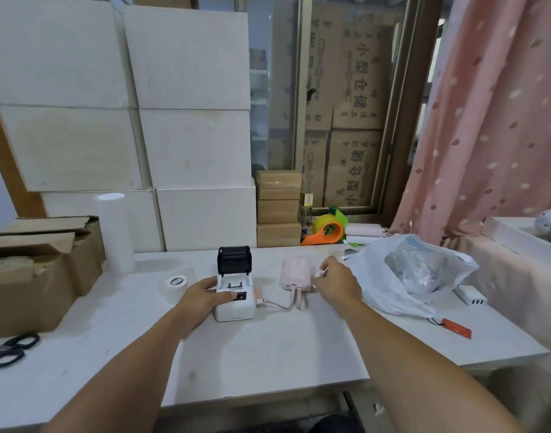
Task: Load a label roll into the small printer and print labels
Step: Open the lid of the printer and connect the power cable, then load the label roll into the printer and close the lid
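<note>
A small white printer (236,307) stands at the middle of the white table (268,354), its black lid (234,259) raised and the paper bay showing. My left hand (202,296) rests on the printer's left side, thumb across its front top. A white label roll (175,285) lies flat on the table just left of that hand. My right hand (336,281) hovers beside a pink power bank (296,273), fingers pinched on a small white piece, perhaps a cable end. A cable (275,304) runs from the printer to the power bank.
Black scissors (10,350) lie at the table's left edge beside an open cardboard box (33,276). A tall white roll (114,232) stands behind the label roll. A plastic bag (414,273), white charger (472,295) and orange tag (455,328) lie to the right. White boxes are stacked behind.
</note>
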`<state>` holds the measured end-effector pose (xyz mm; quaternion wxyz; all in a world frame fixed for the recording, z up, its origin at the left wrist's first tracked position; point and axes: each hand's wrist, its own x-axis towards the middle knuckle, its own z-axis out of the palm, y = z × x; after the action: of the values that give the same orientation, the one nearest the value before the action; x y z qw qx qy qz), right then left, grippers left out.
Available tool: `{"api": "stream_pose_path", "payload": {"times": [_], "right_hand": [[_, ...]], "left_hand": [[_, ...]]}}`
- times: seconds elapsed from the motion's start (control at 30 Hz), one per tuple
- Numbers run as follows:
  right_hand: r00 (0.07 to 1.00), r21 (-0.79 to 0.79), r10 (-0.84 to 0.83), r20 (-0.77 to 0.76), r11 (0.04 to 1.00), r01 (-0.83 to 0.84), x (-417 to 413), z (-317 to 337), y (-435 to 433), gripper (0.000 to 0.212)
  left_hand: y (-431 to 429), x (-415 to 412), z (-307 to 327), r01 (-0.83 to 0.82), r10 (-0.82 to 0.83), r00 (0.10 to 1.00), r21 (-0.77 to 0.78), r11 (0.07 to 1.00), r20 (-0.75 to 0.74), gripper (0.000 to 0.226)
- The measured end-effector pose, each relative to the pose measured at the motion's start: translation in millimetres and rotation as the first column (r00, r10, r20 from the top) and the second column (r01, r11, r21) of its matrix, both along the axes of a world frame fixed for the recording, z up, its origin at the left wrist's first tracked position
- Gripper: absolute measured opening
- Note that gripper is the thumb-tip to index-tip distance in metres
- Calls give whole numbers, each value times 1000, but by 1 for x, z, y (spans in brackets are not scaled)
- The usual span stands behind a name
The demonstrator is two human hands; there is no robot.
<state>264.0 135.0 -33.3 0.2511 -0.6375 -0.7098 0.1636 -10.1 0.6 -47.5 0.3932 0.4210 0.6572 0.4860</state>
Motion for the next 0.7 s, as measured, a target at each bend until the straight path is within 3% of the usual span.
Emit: {"api": "stream_pose_path", "payload": {"times": [0.33, 0.5, 0.63, 0.7], "right_hand": [[968, -20, -10, 252, 1000, 15, 17, -22, -8, 26], [976, -52, -20, 215, 998, 32, 21, -20, -9, 31], [983, 25, -40, 177, 999, 36, 18, -10, -9, 52], [988, 86, -64, 144, 995, 52, 12, -3, -9, 53]], "left_hand": [[-6, 5, -1, -32, 33, 999, 44, 999, -30, 34], [-1, 3, -4, -42, 45, 992, 23, 999, -121, 19], [1, 0, 0, -79, 78, 971, 2, 997, -224, 59], [0, -3, 5, -137, 140, 965, 29, 990, -222, 60]]}}
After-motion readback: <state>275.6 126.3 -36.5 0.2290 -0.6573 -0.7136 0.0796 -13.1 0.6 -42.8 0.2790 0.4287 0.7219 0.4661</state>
